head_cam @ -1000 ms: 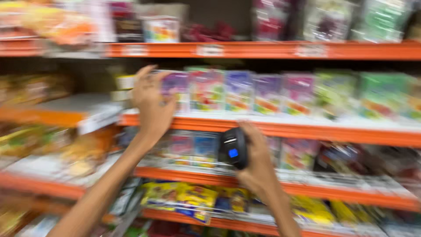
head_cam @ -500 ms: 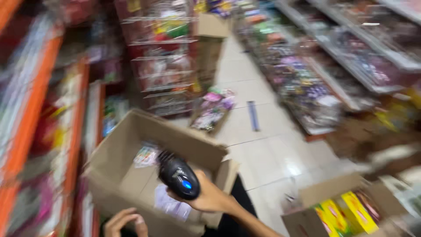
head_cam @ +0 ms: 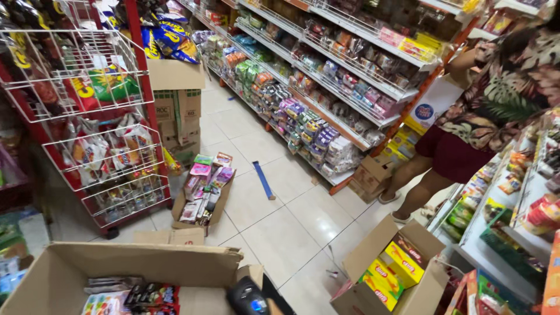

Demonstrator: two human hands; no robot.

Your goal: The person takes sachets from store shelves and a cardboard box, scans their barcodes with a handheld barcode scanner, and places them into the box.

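Scanner (head_cam: 248,296) sticking up at bottom edge beside open cardboard box (head_cam: 58,274) of snack packets (head_cam: 131,297); we are seeing neither hand, so grip impossible to judge.

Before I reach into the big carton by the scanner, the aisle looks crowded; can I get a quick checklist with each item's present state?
1. Handheld scanner in view at the bottom edge, screen lit: ok.
2. Hands visible: not ok; neither hand shows, so what grips the scanner cannot be told.
3. Large open carton flaps open, packets lying inside: ok.
4. Floor path ahead: not ok; a small box of packets, a blue strip and a box of yellow packs sit on the tiles.
5. Other person stands apart at the right-hand shelves: ok.
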